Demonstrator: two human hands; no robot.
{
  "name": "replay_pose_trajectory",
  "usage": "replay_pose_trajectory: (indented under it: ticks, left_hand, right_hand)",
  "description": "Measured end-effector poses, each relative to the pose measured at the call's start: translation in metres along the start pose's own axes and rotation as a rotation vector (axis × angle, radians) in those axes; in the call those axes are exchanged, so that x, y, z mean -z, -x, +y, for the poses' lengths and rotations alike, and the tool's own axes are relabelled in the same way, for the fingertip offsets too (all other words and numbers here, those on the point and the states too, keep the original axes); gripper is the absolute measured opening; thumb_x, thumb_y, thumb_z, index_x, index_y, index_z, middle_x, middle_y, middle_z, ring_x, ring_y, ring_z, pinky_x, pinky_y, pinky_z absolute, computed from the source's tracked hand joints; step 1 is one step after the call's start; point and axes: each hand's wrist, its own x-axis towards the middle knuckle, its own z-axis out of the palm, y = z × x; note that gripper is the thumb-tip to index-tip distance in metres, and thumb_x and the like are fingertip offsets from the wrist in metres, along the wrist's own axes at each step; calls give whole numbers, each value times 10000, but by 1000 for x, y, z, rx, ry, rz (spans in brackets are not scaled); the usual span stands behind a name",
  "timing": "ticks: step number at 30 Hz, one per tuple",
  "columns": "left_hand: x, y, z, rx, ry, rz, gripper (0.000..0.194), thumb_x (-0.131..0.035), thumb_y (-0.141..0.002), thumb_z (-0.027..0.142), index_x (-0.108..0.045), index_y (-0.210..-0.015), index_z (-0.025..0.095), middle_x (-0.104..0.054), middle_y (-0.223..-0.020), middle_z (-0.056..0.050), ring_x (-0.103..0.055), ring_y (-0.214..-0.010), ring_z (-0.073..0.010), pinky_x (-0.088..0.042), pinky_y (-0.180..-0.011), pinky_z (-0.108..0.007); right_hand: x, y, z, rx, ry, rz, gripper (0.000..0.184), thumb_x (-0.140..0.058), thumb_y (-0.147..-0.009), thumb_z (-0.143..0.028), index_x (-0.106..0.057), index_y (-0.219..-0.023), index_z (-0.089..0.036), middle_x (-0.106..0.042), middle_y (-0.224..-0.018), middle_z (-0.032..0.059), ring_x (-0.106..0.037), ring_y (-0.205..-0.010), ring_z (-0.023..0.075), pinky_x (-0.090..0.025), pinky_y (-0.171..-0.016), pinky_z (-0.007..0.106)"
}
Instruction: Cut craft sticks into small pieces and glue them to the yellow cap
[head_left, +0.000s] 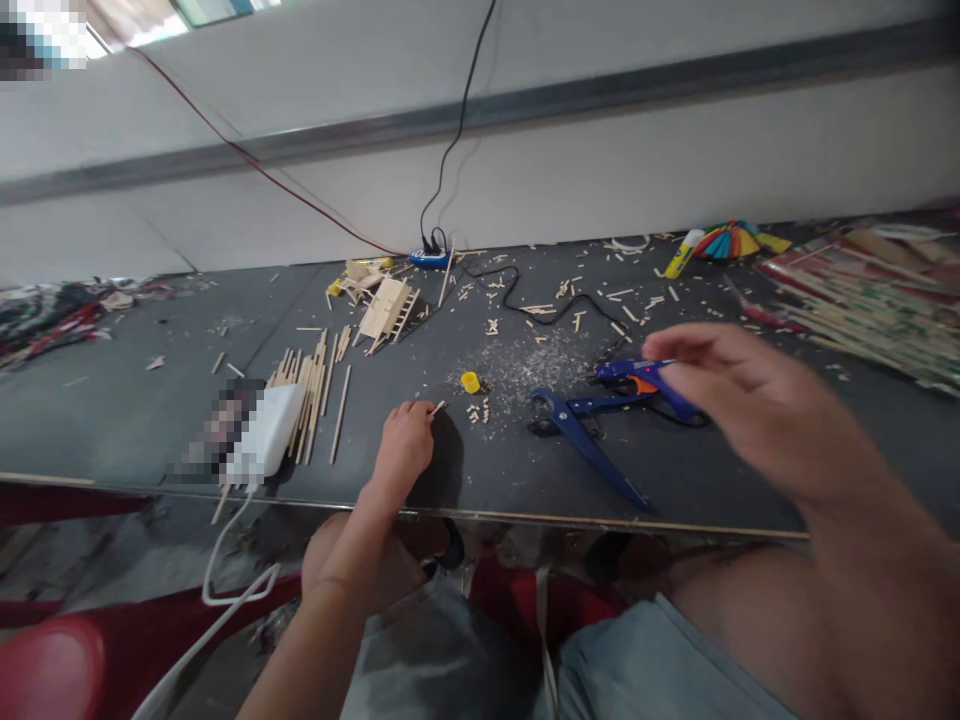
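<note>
My left hand (pixel 407 440) rests near the table's front edge, its fingers closed on a short wooden stick (pixel 438 408). Over the right side of the table, my right hand (pixel 750 410) hovers in front of a blue glue gun (pixel 622 371) with an orange trigger; thumb and fingers look apart, and part of the gun's grip is hidden behind them. A blue cutting tool (pixel 592 450) with spread handles lies just before the gun. Between the hands sit a small yellow cap (pixel 470 382) and several tiny cut wood pieces (pixel 478 412).
Long wooden sticks (pixel 319 390) lie left, beside a white power bank (pixel 279 435) with a cable hanging off the edge. Behind stands a small stick-built model (pixel 386 308). A blue power socket (pixel 430 259), a glue stick (pixel 682 254) and a stick pile (pixel 877 300) line the back.
</note>
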Motion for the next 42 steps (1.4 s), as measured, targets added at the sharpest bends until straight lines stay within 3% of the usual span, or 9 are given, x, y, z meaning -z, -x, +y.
replay_pose_trajectory:
  ticks: [6,15,19,22,25,28,34,38,42]
  left_hand:
    - [8,-11,17,13,80,87,286,-302,-911,220,-562,-1002,142,-515,-970,-126,-558,-863,-217,-438,-810,-361]
    - [2,-52,40,-113,247,-3,347,-573,-775,361,-578,-1050,149,-583,-992,-97,-539,-936,-215,-415,-852,-330]
    - [2,-61,41,-93,319,-25,213,-579,-756,311,-622,-890,152,-607,-866,-68,-548,-828,-196,-411,-779,-312]
    - [12,-62,45,-46,406,-27,297,-517,-803,372,-603,-981,150,-604,-824,-44,-537,-714,-153,-411,-670,-273]
    - [28,-55,57,0,722,-132,406,-439,-850,454,-560,-1125,180,-562,-745,-6,-478,-588,-104,-355,-537,-221]
    - [41,-40,76,41,1096,-295,376,-512,-813,492,-601,-1019,189,-459,-619,25,-400,-517,-81,-274,-471,-202]
    - [51,-11,110,23,1265,-487,321,-561,-788,495,-550,-846,179,-458,-609,31,-356,-494,-66,-259,-459,-196]
    - [45,-22,97,-23,1081,-294,331,-580,-773,482,-561,-904,179,-528,-688,19,-421,-555,-77,-316,-518,-198]
    - [33,-61,53,-8,609,3,328,-579,-755,480,-579,-890,181,-606,-749,-16,-517,-665,-132,-362,-594,-231]
  right_hand:
    - [-40,-10,26,-86,43,-194,328,-505,-833,-441,-605,-1089,-263,-641,-1109,56,-607,-989,250,-495,-849,400]
    - [-53,-12,54,-84,164,-307,368,-550,-785,-452,-572,-1108,-276,-567,-1228,40,-522,-1149,267,-448,-937,408]
    - [-58,-12,58,-79,136,-321,366,-561,-786,-412,-567,-1117,-257,-558,-1238,59,-512,-1161,268,-420,-968,418]
    - [-58,-11,55,-91,102,-294,332,-547,-798,-411,-579,-1095,-265,-562,-1229,53,-532,-1133,270,-448,-930,413]
    - [-62,-10,49,-94,36,-211,322,-552,-801,-406,-575,-1089,-263,-582,-1185,47,-554,-1087,255,-466,-900,405]
    - [-72,-6,41,-44,-82,-126,354,-595,-782,-384,-554,-1111,-258,-606,-1129,55,-572,-1041,240,-470,-889,406]
    - [-95,5,21,15,-342,-119,467,-649,-763,-387,-496,-1190,-278,-606,-1081,52,-588,-964,206,-493,-834,372]
    - [-97,6,20,-13,-326,-89,425,-623,-782,-369,-511,-1179,-268,-613,-1043,50,-593,-930,197,-493,-820,363]
    - [-87,1,32,-63,-127,-123,388,-586,-792,-390,-535,-1157,-268,-603,-1098,58,-571,-1027,227,-463,-890,403]
